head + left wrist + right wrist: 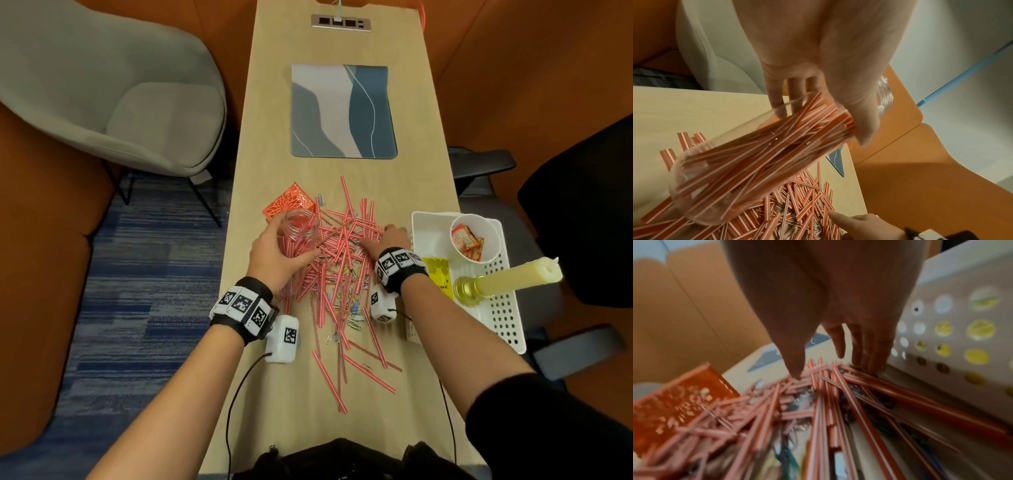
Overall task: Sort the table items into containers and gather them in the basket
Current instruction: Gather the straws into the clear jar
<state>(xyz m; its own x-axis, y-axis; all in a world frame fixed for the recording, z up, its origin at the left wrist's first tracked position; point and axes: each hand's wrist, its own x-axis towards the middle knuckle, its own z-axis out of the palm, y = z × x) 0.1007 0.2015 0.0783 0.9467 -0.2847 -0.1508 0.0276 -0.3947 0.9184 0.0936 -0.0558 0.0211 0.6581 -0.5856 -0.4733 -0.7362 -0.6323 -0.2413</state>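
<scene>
The left hand grips a clear plastic jar, fingers and thumb curled round its upper part near the mouth; the jar is tilted, its base towards the person, and is packed with red-and-white striped straws. It sits at the left edge of a loose pile of the same striped straws spread over the pale wooden surface, with small coloured paper clips mixed in beneath them. The right hand lies over the far right part of the pile with its fingers straight and spread, fingertips touching the straws, gripping nothing. Just beside it stands a white perforated plastic basket, holding a white cup of orange packets, a yellow packet and a cream candle in a glass holder. An orange cut-out metal box stands just beyond the jar.
</scene>
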